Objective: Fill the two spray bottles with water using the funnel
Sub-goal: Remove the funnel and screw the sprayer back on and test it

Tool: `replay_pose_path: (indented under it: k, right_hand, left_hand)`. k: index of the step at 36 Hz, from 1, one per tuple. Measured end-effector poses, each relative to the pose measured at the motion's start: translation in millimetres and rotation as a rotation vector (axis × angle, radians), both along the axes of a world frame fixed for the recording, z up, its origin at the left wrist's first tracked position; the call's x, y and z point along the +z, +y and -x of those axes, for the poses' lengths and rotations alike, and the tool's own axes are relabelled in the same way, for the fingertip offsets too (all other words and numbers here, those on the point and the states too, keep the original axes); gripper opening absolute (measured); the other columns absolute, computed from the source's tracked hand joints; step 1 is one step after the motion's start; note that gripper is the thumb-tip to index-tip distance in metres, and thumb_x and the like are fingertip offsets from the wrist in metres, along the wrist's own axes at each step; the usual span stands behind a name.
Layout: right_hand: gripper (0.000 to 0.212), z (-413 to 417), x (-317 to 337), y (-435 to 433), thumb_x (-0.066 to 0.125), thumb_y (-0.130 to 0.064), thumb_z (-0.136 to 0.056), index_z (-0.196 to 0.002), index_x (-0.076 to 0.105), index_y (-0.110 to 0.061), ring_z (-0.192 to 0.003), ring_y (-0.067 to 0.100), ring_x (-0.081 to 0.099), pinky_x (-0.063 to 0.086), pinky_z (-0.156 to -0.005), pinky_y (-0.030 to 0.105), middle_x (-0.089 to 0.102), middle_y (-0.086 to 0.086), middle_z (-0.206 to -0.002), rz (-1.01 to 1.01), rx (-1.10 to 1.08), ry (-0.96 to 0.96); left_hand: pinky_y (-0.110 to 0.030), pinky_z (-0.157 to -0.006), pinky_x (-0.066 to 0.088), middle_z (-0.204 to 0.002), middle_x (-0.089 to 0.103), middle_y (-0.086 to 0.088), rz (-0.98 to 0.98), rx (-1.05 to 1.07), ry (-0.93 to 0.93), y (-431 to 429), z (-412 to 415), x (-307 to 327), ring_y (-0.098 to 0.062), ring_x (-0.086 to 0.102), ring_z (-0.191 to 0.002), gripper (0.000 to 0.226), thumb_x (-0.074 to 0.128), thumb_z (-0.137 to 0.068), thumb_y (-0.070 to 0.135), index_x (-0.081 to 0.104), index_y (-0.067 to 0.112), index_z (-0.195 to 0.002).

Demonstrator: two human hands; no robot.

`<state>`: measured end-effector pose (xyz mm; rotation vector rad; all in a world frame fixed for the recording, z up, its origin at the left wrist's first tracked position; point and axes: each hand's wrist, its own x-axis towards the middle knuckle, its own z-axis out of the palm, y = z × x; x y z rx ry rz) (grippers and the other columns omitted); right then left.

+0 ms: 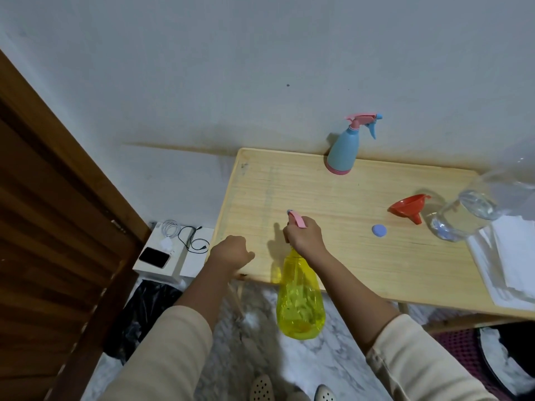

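My right hand [305, 237] grips the pink spray head of a yellow see-through spray bottle [299, 299], which hangs in the air over the near edge of the wooden table [333, 198]. Resting on the table's near left edge, my left hand [231, 251] is closed in a fist with nothing in it. A blue spray bottle [344, 149] with a pink head and base stands upright at the table's far edge. A red funnel [408, 208] lies on its side at the right, beside a clear jug of water [463, 215].
A small blue disc [379, 230] lies on the table near the funnel. White folded cloths [509, 256] sit at the right edge. Left of the table, a white box [173, 256] holds a phone and cables. A wooden door [58, 227] stands at the left.
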<state>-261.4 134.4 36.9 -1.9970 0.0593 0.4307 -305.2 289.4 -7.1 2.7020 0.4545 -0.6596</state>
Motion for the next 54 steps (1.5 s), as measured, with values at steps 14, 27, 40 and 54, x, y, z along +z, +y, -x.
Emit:
replay_pose_path:
  k: [14, 27, 40, 54]
  right_hand:
    - [0.003, -6.4, 11.2, -2.0, 0.046, -0.006, -0.074, -0.072, 0.048, -0.006, -0.054, 0.014, 0.03, 0.025, -0.04, 0.015, 0.035, -0.002, -0.063, -0.043, -0.054, -0.153]
    - [0.019, -94.1, 72.9, -15.2, 0.053, 0.003, -0.077, -0.089, 0.042, -0.006, -0.082, 0.025, 0.041, 0.026, -0.063, 0.024, 0.043, 0.014, -0.091, -0.046, -0.257, -0.671]
    - [0.062, -198.6, 65.7, -35.5, 0.079, -0.025, -0.071, -0.112, 0.039, -0.002, -0.107, 0.023, 0.036, 0.037, -0.091, 0.035, 0.031, 0.005, -0.109, 0.109, 0.033, -0.536]
    - [0.053, -265.2, 27.4, -12.7, 0.076, -0.03, -0.073, -0.105, 0.044, -0.002, -0.097, 0.019, 0.034, 0.029, -0.084, 0.026, 0.035, 0.003, -0.101, 0.069, -0.077, -0.616]
  left_hand:
    - [-0.031, -0.075, 0.041, -0.116, 0.054, -0.009, 0.113, -0.031, -0.074, 2.0, -17.1, 20.9, -0.026, 0.055, -0.097, 0.034, 0.05, -0.093, 0.033, 0.055, 0.006, -0.113]
    - [-0.026, -0.105, 0.039, -0.137, 0.04, 0.01, 0.927, -0.226, -0.22, -50.7, -73.2, 70.2, -0.007, 0.038, -0.13, 0.099, 0.082, -0.06, 0.031, 0.024, 0.041, -0.139]
    - [-0.035, -0.093, 0.047, -0.119, 0.056, 0.001, 0.743, 0.095, -0.628, -84.9, -193.2, 32.5, -0.015, 0.055, -0.113, 0.088, 0.083, -0.05, 0.043, 0.049, 0.024, -0.129]
    - [-0.027, -0.079, 0.045, -0.102, 0.058, -0.009, 0.562, 0.083, -0.686, -53.0, -281.2, 4.5, -0.018, 0.055, -0.093, 0.083, 0.084, -0.055, 0.055, 0.057, 0.014, -0.123]
